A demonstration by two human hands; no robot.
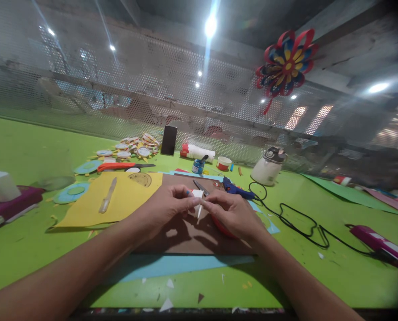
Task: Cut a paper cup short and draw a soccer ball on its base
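Over a brown board [152, 243], my left hand [172, 203] pinches a small white paper piece [197, 194] between thumb and fingers. My right hand [234, 214] meets it from the other side, its fingertips closed on the same white piece, which has a narrow pointed strip hanging down. The fingers partly cover its shape. Just behind them a dark pointed blade [200, 185] shows, and something red [223, 226] lies under my right hand, mostly hidden. A blue glue gun [237, 189] rests beyond my right hand.
Yellow sheet [95, 196] with a cutter [108, 195] lies left; red-handled tool [118, 166] and piled paper clocks [142, 149] stand behind. Blue paint jar [198, 166], phone [168, 140], paper cup [223, 163] and kettle [268, 166] line the back. A black cord [299, 231] loops right.
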